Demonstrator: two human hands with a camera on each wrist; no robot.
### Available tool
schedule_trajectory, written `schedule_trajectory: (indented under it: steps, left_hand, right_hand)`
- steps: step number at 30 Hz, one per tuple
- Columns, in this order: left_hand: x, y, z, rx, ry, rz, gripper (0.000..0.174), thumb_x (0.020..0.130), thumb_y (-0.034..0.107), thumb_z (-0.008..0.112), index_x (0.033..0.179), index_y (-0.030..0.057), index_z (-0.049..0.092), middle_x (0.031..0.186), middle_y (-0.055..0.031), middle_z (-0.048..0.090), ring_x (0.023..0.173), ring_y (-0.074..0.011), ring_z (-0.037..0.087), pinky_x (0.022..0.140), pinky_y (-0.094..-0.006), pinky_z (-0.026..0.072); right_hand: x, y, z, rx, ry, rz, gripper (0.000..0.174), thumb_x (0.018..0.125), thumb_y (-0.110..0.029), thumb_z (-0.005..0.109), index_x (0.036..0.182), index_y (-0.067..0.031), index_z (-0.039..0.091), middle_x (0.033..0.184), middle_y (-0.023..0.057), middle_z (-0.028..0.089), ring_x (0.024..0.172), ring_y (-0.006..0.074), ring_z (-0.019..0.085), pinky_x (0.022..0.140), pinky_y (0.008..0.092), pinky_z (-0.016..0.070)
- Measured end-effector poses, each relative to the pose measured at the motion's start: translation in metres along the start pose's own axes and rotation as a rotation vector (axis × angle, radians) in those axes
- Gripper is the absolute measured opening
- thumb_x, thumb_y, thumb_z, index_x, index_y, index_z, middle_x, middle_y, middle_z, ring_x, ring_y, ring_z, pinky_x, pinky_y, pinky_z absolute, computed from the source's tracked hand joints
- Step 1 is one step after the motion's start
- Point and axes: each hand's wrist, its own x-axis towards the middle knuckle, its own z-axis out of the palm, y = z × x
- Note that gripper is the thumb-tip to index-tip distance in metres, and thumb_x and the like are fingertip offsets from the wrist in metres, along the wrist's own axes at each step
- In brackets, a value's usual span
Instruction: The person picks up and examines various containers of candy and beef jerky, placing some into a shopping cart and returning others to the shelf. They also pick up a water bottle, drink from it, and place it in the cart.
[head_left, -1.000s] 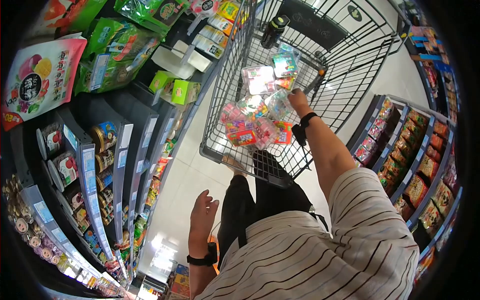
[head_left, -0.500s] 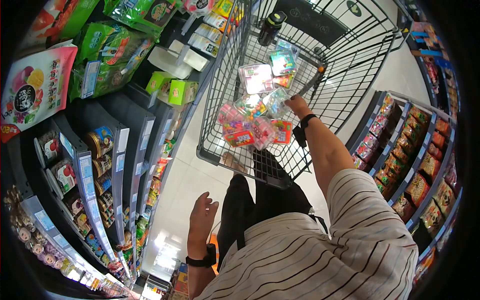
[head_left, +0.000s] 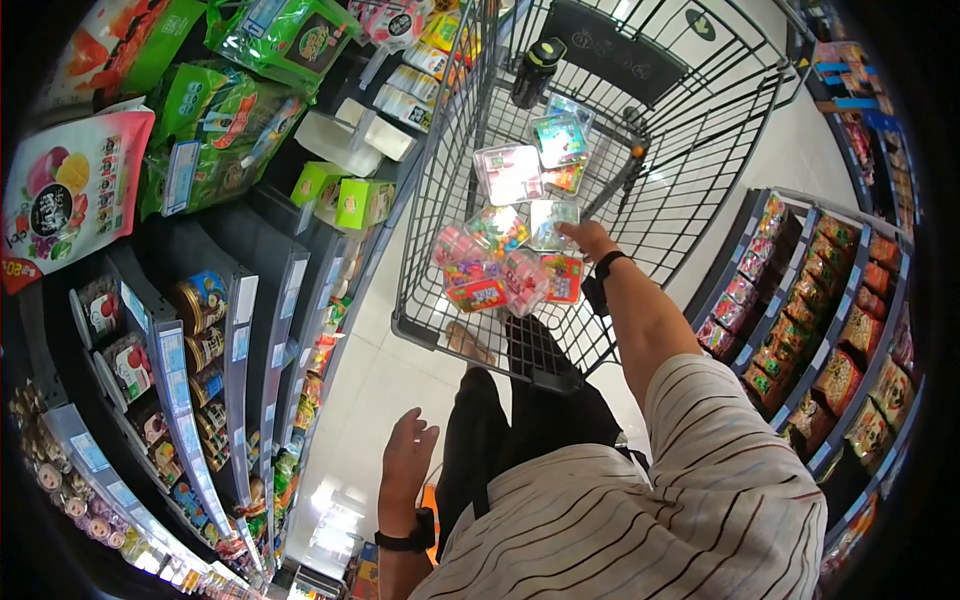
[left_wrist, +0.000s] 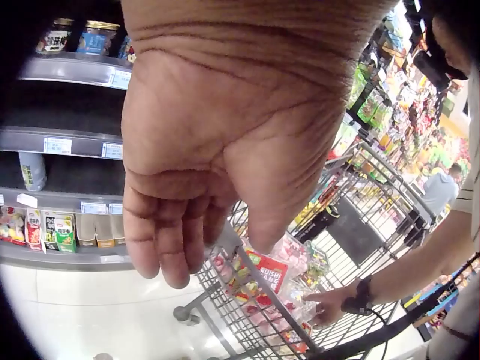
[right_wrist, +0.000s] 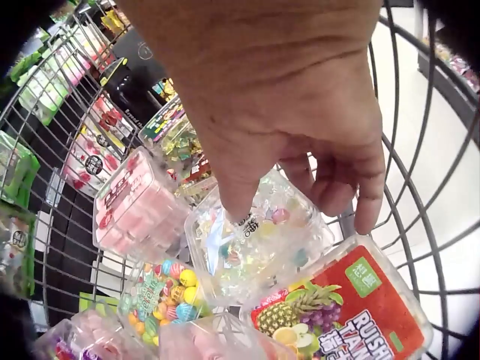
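Inside the wire cart, my right hand (head_left: 592, 240) (right_wrist: 289, 127) grips a clear box of wrapped candies (head_left: 553, 224) (right_wrist: 259, 244), its thumb on the lid and its other fingers bent at the far edge. A red-labelled box (head_left: 563, 279) (right_wrist: 352, 307) is beside it, and a tub of colourful round candies (right_wrist: 166, 296) lies on its other side. A box of pink sweets (head_left: 508, 174) (right_wrist: 139, 206) sits further up the cart. My left hand (head_left: 408, 455) (left_wrist: 217, 150) hangs outside the cart, fingers loosely bent, holding nothing.
The cart's wire wall (head_left: 440, 190) surrounds the boxes; a dark bottle (head_left: 537, 73) stands at its far end. Shelves of jars and bags (head_left: 180, 360) line the left, and racks of packets (head_left: 790, 330) the right.
My right hand and the clear candy box have shifted slightly left and lower in the head view, and the box has turned a little straighter. My left hand still hangs loosely.
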Motion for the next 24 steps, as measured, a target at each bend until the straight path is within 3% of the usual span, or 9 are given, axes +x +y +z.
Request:
schedule_trajectory:
  steps: [4, 5, 8, 10, 11, 15, 18, 19, 24]
  left_hand:
    - [-0.005, -0.017, 0.003, 0.035, -0.002, 0.015, 0.049, 0.099, 0.025, 0.067, 0.140, 0.0003, 0.054, 0.123, -0.0220, 0.067, 0.106, -0.0300, 0.069, 0.089, -0.0381, 0.0561]
    - [-0.007, -0.022, 0.002, 0.051, -0.007, 0.019, 0.049, 0.099, 0.025, 0.067, 0.140, 0.0003, 0.054, 0.122, -0.0219, 0.067, 0.106, -0.0300, 0.069, 0.089, -0.0382, 0.0562]
    - [-0.004, -0.015, 0.004, -0.003, 0.000, 0.001, 0.049, 0.099, 0.025, 0.067, 0.141, 0.0010, 0.054, 0.122, -0.0219, 0.067, 0.106, -0.0298, 0.069, 0.088, -0.0384, 0.0564]
    - [-0.003, -0.019, 0.007, 0.005, -0.018, -0.019, 0.049, 0.100, 0.025, 0.066, 0.141, 0.0008, 0.053, 0.123, -0.0217, 0.066, 0.106, -0.0291, 0.068, 0.088, -0.0380, 0.0560]
    - [-0.002, -0.020, 0.007, 0.009, -0.025, -0.023, 0.050, 0.100, 0.025, 0.066, 0.141, 0.0006, 0.053, 0.124, -0.0215, 0.066, 0.106, -0.0290, 0.068, 0.089, -0.0381, 0.0559]
    - [-0.001, -0.017, 0.007, -0.010, -0.040, -0.035, 0.048, 0.100, 0.025, 0.065, 0.140, 0.0005, 0.054, 0.123, -0.0216, 0.067, 0.106, -0.0293, 0.069, 0.089, -0.0382, 0.0558]
    - [-0.002, -0.017, 0.005, 0.006, -0.013, -0.016, 0.048, 0.100, 0.025, 0.065, 0.140, 0.0006, 0.055, 0.123, -0.0219, 0.068, 0.107, -0.0306, 0.069, 0.089, -0.0384, 0.0558]
    - [-0.003, -0.020, 0.005, 0.006, -0.013, -0.020, 0.048, 0.100, 0.026, 0.065, 0.139, 0.0005, 0.055, 0.123, -0.0222, 0.068, 0.107, -0.0309, 0.069, 0.090, -0.0385, 0.0557]
    - [-0.006, -0.029, 0.002, -0.025, -0.006, -0.046, 0.048, 0.099, 0.027, 0.066, 0.138, -0.0001, 0.055, 0.123, -0.0228, 0.068, 0.111, -0.0328, 0.068, 0.092, -0.0400, 0.0550]
  right_hand:
    - [0.037, 0.017, 0.020, -0.123, 0.214, -0.140, 0.094, 0.075, -0.071, 0.076, 0.112, 0.0140, 0.068, 0.117, 0.0320, 0.069, 0.110, 0.0403, 0.069, 0.088, 0.0435, 0.0565]
    - [0.036, 0.031, 0.031, -0.113, 0.228, -0.185, 0.095, 0.073, -0.069, 0.079, 0.112, 0.0168, 0.067, 0.123, 0.0359, 0.066, 0.119, 0.0433, 0.065, 0.096, 0.0391, 0.0530]
    - [0.050, 0.023, 0.019, 0.020, 0.224, -0.106, 0.086, 0.075, -0.060, 0.084, 0.113, 0.0140, 0.065, 0.103, 0.0247, 0.070, 0.098, 0.0296, 0.069, 0.079, 0.0402, 0.0588]
    - [0.033, 0.013, 0.013, 0.153, 0.153, -0.047, 0.080, 0.076, -0.059, 0.085, 0.108, 0.0115, 0.065, 0.088, 0.0135, 0.067, 0.083, 0.0217, 0.065, 0.069, 0.0392, 0.0575]
    - [0.021, 0.007, 0.017, 0.257, 0.179, -0.055, 0.071, 0.077, -0.058, 0.085, 0.097, 0.0080, 0.067, 0.083, 0.0085, 0.066, 0.077, 0.0205, 0.063, 0.064, 0.0390, 0.0534]
    - [0.047, 0.017, 0.028, 0.287, 0.109, -0.152, 0.052, 0.081, -0.046, 0.082, 0.084, 0.0024, 0.064, 0.076, 0.0079, 0.063, 0.068, 0.0184, 0.057, 0.062, 0.0343, 0.0470]
    - [0.039, 0.009, 0.030, 0.330, 0.086, -0.196, 0.066, 0.076, -0.050, 0.083, 0.100, 0.0093, 0.068, 0.089, 0.0165, 0.069, 0.075, 0.0255, 0.067, 0.068, 0.0385, 0.0541]
    - [0.031, 0.000, 0.025, 0.351, -0.001, -0.178, 0.061, 0.078, -0.048, 0.081, 0.096, 0.0085, 0.067, 0.088, 0.0159, 0.070, 0.074, 0.0238, 0.066, 0.067, 0.0392, 0.0536]
    - [0.064, -0.002, 0.007, 0.522, 0.363, -0.212, 0.083, 0.079, -0.047, 0.081, 0.128, 0.0134, 0.054, 0.115, 0.0232, 0.067, 0.099, 0.0269, 0.066, 0.086, 0.0383, 0.0533]
